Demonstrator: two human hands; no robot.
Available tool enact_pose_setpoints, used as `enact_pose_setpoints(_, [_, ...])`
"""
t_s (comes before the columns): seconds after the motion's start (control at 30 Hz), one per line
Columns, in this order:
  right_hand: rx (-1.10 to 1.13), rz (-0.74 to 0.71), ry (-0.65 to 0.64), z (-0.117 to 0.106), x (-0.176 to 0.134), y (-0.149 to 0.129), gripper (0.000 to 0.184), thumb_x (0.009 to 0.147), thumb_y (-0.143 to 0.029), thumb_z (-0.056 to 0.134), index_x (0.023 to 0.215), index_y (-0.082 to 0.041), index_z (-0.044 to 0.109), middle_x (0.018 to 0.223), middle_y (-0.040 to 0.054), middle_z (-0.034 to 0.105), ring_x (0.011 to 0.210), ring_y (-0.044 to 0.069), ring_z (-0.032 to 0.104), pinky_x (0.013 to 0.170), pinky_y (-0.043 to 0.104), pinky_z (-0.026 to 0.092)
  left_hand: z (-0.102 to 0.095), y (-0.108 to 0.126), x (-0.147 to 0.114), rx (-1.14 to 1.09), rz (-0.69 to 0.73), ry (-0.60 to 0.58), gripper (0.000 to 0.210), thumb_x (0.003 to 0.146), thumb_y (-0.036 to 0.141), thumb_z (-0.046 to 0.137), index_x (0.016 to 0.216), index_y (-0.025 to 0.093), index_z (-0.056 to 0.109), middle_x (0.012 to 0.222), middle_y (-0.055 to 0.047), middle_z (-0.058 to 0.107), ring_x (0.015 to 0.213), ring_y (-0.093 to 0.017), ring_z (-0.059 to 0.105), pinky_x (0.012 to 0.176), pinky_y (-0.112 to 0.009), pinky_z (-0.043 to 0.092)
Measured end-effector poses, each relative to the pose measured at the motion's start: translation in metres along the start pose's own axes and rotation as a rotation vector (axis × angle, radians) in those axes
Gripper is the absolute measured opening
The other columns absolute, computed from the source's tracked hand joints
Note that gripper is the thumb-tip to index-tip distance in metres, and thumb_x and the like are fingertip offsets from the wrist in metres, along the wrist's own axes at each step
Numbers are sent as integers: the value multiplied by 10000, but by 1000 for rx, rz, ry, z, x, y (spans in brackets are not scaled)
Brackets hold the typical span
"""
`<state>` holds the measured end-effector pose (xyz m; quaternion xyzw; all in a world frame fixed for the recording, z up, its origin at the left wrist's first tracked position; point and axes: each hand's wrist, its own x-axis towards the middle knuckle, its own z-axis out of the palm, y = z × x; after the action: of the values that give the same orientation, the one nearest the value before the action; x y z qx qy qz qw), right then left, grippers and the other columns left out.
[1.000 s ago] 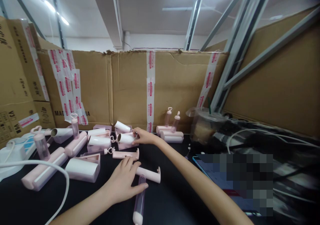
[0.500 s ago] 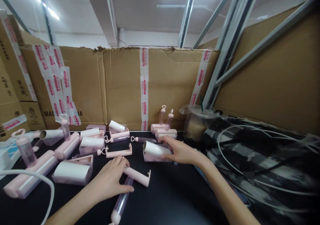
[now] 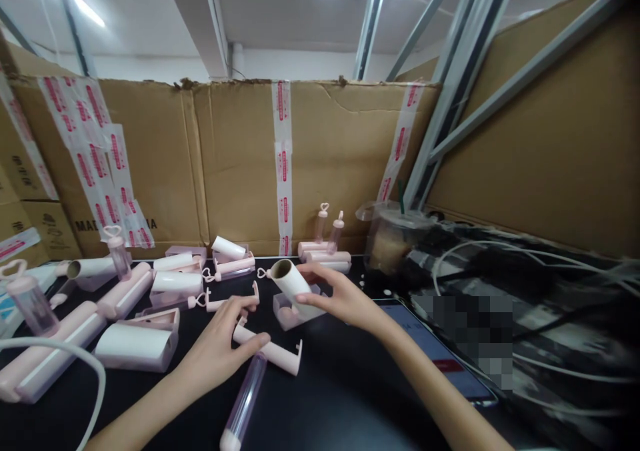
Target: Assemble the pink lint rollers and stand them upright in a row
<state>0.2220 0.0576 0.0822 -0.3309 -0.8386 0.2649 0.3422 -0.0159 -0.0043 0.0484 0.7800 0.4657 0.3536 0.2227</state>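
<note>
My right hand (image 3: 335, 293) grips a white lint roller roll (image 3: 294, 284) between thumb and fingers; its hollow cardboard core faces up and left. The roll is tilted, its lower end over a translucent lilac case (image 3: 287, 314) on the table. Close to the middle, my left hand (image 3: 227, 334) has thumb and fingers apart around the near end of a pink roller frame (image 3: 275, 353); contact is hard to make out. From under that frame a clear lilac handle (image 3: 245, 401) extends towards me. Behind my left fingers lies another pink frame (image 3: 215, 301).
Several lint rollers, such as a white roll in its case (image 3: 135, 345), crowd the left side. Two with upright handles (image 3: 327, 257) stand at the back. A drink cup (image 3: 393, 241), a phone (image 3: 440, 351) and a white cable (image 3: 475, 244) are at right. Cardboard (image 3: 240, 164) walls the back.
My right hand has raised the white roll and tilted it up out of the translucent case. My left hand has shifted slightly, staying by the pink frame. The view has turned a little.
</note>
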Motion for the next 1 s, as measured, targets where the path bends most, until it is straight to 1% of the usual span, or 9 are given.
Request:
enact_pose_setpoints(0.13, [370,-78,-98,45,-2,-19,487,801,-420,579,1200,-199,409,1094,79,570,976,191,568,847,329,454,9,-7,3,-331,-64,22,505,767,384,573,1193,209,365,1184,-89,530,1058,-215,526,891,-358,436])
enact_pose_setpoints(0.2, [336,-97,-75,52,0,-18,415,882,-437,434,1220,-200,393,1086,83,563,966,176,561,829,322,457,12,-11,5,-479,-90,12,497,765,372,576,1180,197,365,1150,-97,559,1031,-222,557,814,-335,485])
enact_pose_setpoints(0.3, [-199,-18,93,33,7,-8,323,892,-419,403,975,-174,596,1010,96,558,961,210,522,871,375,405,9,-12,7,-525,-117,76,552,739,341,601,1201,202,332,1117,-94,579,1012,-228,574,718,-304,515])
enact_pose_setpoints(0.37, [-595,90,19,16,11,2,277,793,-410,556,716,-169,669,962,110,567,988,274,489,898,438,357,4,-8,6,-415,-126,124,539,710,337,627,1164,204,369,1084,-82,592,997,-228,578,708,-303,512])
enact_pose_setpoints(0.43, [-734,148,-73,7,13,12,175,669,-340,676,610,-175,685,980,118,581,1011,319,477,890,462,350,0,-3,4,-279,-126,132,470,691,357,639,1083,207,427,1035,-58,609,943,-216,595,719,-309,506])
enact_pose_setpoints(0.5, [-727,161,-103,10,13,20,93,631,-283,687,640,-192,709,1049,115,583,1036,324,482,880,447,368,-3,2,1,-174,-117,116,412,685,378,638,1018,219,454,981,-30,625,875,-199,611,728,-311,500])
enact_pose_setpoints(0.7, [-714,152,-99,27,13,28,189,674,-208,616,832,-221,718,1259,98,501,1148,300,447,934,415,348,-2,10,-4,-46,-51,89,367,691,363,630,994,241,462,944,-3,628,809,-174,607,718,-292,484])
enact_pose_setpoints(0.83, [-683,138,-146,27,15,31,178,649,-164,617,784,-223,716,1293,82,471,1163,289,448,936,388,362,0,6,-5,-39,-61,71,384,694,384,628,1001,237,452,935,-11,626,788,-174,603,717,-298,483])
enact_pose_setpoints(1.0, [-679,112,-207,21,17,29,385,618,-170,642,1000,-207,666,1288,103,446,1130,282,468,914,359,390,-1,7,-6,-53,-60,54,384,690,377,628,1002,242,450,949,-5,623,782,-164,603,706,-281,482])
